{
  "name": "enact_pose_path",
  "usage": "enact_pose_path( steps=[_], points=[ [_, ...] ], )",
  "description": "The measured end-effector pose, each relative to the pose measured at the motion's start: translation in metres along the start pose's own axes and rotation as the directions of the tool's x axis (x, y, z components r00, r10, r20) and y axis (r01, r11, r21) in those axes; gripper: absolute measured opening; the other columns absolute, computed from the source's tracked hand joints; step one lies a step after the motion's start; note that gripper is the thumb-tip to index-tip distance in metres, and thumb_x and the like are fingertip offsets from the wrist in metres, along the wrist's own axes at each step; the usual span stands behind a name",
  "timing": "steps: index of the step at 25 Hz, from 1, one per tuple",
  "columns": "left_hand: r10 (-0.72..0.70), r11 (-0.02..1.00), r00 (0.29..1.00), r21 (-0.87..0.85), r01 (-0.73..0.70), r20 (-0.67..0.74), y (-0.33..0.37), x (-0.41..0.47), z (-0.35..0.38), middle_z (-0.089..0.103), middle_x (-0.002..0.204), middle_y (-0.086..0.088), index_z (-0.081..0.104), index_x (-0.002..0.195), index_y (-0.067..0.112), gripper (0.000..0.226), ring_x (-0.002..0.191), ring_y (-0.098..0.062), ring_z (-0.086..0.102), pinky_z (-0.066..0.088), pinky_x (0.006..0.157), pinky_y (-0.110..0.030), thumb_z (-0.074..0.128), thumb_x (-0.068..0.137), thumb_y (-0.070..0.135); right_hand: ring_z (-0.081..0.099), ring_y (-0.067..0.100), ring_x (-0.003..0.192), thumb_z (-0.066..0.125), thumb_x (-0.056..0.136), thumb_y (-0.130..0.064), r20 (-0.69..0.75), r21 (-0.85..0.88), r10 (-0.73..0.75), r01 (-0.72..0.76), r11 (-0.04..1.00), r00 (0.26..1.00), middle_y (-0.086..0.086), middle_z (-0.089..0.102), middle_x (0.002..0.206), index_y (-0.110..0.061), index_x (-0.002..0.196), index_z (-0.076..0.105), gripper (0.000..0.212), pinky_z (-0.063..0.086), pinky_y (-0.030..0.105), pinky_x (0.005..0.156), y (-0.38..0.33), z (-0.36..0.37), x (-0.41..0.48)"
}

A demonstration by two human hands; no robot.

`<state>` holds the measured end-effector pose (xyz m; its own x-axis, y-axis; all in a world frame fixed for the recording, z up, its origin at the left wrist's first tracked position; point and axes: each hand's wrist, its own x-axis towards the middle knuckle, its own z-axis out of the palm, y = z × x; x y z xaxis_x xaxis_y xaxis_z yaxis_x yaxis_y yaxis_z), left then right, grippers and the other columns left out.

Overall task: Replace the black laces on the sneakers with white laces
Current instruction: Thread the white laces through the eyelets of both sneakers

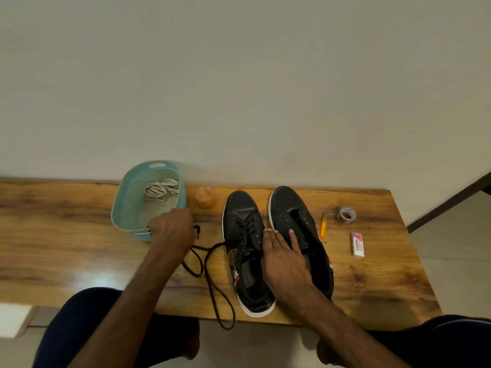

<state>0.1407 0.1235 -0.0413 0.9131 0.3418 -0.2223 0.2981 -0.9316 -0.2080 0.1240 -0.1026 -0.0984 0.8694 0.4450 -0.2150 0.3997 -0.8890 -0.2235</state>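
Our sneakers [240, 205] lie side by side mid-table [372, 274], toes toward 12, long axes 6-to-12. Right hand [281, 261] rests flat on them, fingers released; left hand [172, 229], at 9, clenches the black lace [208, 272]. Pale wall [239, 88] behind.

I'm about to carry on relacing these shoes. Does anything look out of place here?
Yes. A black lace, loosened from the sneaker nearer the basket, loops off the table's front edge and dangles, so it could snag. The other sneaker has empty eyelets, which fits the task rather than being odd.
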Motion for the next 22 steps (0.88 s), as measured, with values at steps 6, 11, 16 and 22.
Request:
enact_pose_path(
  steps=[6,11,16,22],
  points=[
    [0.304,0.791,0.948,-0.578,-0.199,0.091,0.031,-0.005,0.008,0.066,0.1,0.005,0.058,0.108,0.022,0.046,0.09,-0.015,0.063,0.052,0.079,-0.034,0.07,0.08,0.057,0.039,0.011,0.128,0.033,0.105,-0.041,-0.182,0.364,-0.08,0.143,0.92,0.98,-0.005,0.047,0.143,-0.022,0.146,0.044,0.046,0.033,0.036,0.113,0.011,-0.011,0.017],
    [0.424,0.762,0.9,-0.578,-0.292,0.103,0.055,-0.017,0.027,0.065,0.072,-0.001,0.057,0.078,0.015,0.035,0.068,-0.022,0.064,0.05,0.06,-0.032,0.069,0.084,0.048,0.041,0.011,0.11,0.047,0.102,-0.034,-0.13,0.35,-0.119,0.158,0.923,0.984,-0.006,0.047,0.122,-0.021,0.124,0.058,0.028,0.043,0.026,0.094,0.011,-0.005,0.02],
    [0.281,0.722,0.954,-0.678,-0.139,0.103,0.052,-0.022,0.024,0.068,0.09,-0.008,0.054,0.106,0.009,0.042,0.07,-0.023,0.068,0.055,0.056,-0.032,0.076,0.082,0.035,0.045,0.01,0.093,0.052,0.096,-0.008,-0.132,0.484,-0.079,0.134,0.865,0.988,-0.01,0.044,0.098,-0.025,0.089,0.049,0.019,0.045,0.032,0.078,0.016,-0.007,0.022],
    [0.361,0.725,0.917,-0.669,-0.163,0.168,0.052,-0.024,0.023,0.073,0.081,-0.011,0.072,0.085,0.004,0.042,0.069,-0.021,0.071,0.051,0.056,-0.027,0.077,0.08,0.045,0.043,0.01,0.103,0.055,0.099,-0.026,-0.147,0.456,-0.09,0.148,0.878,0.985,-0.007,0.045,0.108,-0.024,0.107,0.06,0.01,0.041,0.026,0.09,0.009,0.0,0.023]
  ],
)
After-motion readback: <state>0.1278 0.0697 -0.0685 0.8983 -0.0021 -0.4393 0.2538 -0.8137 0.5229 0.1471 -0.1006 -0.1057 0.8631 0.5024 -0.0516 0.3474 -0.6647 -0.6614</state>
